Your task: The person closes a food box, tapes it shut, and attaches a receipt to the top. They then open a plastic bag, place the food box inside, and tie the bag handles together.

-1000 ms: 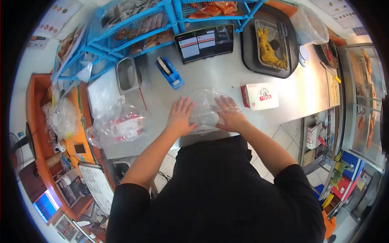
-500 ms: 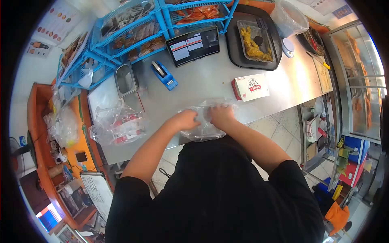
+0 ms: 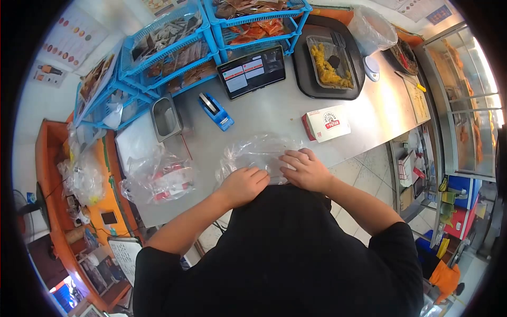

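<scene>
A clear plastic bag (image 3: pixel 254 154) lies crumpled near the front edge of the steel table, close against my body. My left hand (image 3: pixel 244 185) is closed on its near left edge, fingers curled and fingertips out of sight. On the near right edge, my right hand (image 3: pixel 306 170) has bent fingers closed over the film, the thumb hidden. Beyond my right hand stands a white and red printed food box (image 3: pixel 326 123), apart from the bag. Further left is another clear bag (image 3: pixel 158 177) with red and white packaging inside.
A blue tape dispenser (image 3: pixel 216 112), a tablet (image 3: pixel 252 72) and a steel container (image 3: pixel 165 117) are at the back. Blue racks (image 3: pixel 174 45) hold packets. A black tray (image 3: pixel 303 79) carries a plastic box of yellow food (image 3: pixel 334 71). A small scale (image 3: pixel 372 68) stands beside it.
Both hands have moved nearer my body, and my left hand has turned palm-down. The bag's film now spreads further left and away from me. The view has shifted slightly.
</scene>
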Demonstrator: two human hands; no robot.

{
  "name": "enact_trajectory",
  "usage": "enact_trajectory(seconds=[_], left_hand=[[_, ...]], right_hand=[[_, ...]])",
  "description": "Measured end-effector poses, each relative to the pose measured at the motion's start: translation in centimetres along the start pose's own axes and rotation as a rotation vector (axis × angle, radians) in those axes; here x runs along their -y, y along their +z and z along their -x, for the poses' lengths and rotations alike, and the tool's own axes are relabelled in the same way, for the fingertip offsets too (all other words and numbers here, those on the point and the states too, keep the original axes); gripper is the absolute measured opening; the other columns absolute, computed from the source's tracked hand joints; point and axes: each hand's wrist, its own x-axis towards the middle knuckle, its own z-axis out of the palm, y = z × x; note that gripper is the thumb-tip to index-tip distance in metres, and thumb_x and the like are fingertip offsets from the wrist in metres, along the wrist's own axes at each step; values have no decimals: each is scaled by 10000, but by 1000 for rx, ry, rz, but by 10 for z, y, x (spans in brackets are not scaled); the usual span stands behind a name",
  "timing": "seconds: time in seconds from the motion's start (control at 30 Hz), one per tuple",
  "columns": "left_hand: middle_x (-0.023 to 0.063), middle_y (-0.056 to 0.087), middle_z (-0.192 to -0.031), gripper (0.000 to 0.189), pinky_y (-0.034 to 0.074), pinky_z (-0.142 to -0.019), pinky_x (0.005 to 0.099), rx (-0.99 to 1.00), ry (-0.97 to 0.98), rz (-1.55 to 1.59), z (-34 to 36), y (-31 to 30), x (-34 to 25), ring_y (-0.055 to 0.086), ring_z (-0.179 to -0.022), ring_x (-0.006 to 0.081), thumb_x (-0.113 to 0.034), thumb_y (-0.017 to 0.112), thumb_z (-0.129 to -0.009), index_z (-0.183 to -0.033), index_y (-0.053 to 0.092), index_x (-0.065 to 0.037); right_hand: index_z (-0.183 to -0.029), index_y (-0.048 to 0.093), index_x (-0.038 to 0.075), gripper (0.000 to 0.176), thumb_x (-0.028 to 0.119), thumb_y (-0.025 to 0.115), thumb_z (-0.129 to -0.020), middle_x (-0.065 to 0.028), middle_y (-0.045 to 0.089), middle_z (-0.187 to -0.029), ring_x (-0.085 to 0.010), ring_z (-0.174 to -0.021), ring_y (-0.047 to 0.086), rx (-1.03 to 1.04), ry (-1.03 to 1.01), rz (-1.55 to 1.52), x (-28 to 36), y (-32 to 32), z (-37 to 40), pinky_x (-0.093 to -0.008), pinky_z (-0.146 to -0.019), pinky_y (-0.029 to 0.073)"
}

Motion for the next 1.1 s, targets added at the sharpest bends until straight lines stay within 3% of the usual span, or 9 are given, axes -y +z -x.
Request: enact_trajectory(seconds=[0.13, 0.2, 0.37, 0.5, 0.67, 0.73, 0.83, 1.07, 1.1], left_hand=[[80, 678, -1066, 274, 476, -1039, 438, 198, -80, -192, 10, 19, 31, 617, -1125, 298, -199, 689, -845, -1069, 701, -42], [101, 657, -1144, 351, 352, -1157, 509, 138, -320, -217, 13, 36, 52, 542, -1239, 327, -322, 734, -881, -1115, 697, -63], [143, 592, -1291, 605, 327, -1188, 511, 76, -510, -116, 12, 54, 94, 491, -1324, 350, -397, 815, -832, -1292, 625, -53], [151, 561, -1327, 713, 310, -1215, 513, 235, -486, -179, 13, 54, 98, 460, -1369, 362, -414, 844, -793, -1364, 589, -72], [141, 459, -1498, 835, 249, -1245, 557, 288, -340, -168, 16, 64, 73, 355, -1470, 383, -478, 824, -806, -1497, 498, -142], [132, 408, -1579, 877, 209, -1261, 574, 182, -307, -160, 13, 56, 61, 299, -1517, 387, -522, 807, -814, -1543, 463, -177], [102, 317, -1683, 950, 93, -1290, 589, 313, -484, -126, 16, 59, 60, 153, -1591, 391, -631, 755, -814, -1605, 396, -246], [108, 272, -1704, 984, 43, -1290, 598, 456, -697, -156, 22, 52, 93, 130, -1599, 387, -651, 781, -779, -1590, 413, -233], [116, 297, -1691, 973, 74, -1290, 599, 482, -712, -207, 22, 46, 96, 163, -1591, 388, -620, 806, -771, -1571, 442, -204]], right_hand=[[-1153, 742, 181, 376, 397, 766, -846, -83, 453, -1587, -265, -1518, 344, 108, 113, 113, -12, 30, 10, -542, -1231, 275], [-1253, 714, 181, 473, 446, 764, -864, -92, 384, -1632, -306, -1557, 264, 144, 391, 46, -22, 42, -5, -608, -1256, 170], [-1500, 522, 213, 890, 651, 788, -773, -122, 248, -1706, -352, -1611, 83, 496, 532, 73, -49, 68, -43, -670, -1257, 69], [-1514, 512, 234, 842, 582, 797, -803, -123, 243, -1707, -354, -1609, 97, 651, 543, 31, -56, 66, -53, -666, -1256, 110], [-1528, 491, 287, 766, 489, 789, -852, -125, 244, -1705, -383, -1589, 173, 348, 326, -59, -30, 46, -44, -652, -1249, 188], [-1581, 416, 303, 872, 530, 797, -830, -114, 213, -1720, -390, -1588, 176, 319, 325, -55, -26, 54, -37, -661, -1250, 177], [-1680, 167, 299, 1163, 699, 764, -766, -51, 137, -1752, -372, -1608, 99, 617, 491, -3, -33, 80, -20, -677, -1253, 137], [-1641, 325, 273, 1015, 695, 728, -811, -94, 131, -1749, -345, -1610, 104, 569, 514, -37, -58, 86, -42, -665, -1255, 125], [-1526, 535, 237, 782, 577, 752, -856, -144, 211, -1722, -367, -1594, 164, 390, 509, -139, -60, 85, -45, -632, -1260, 157]])
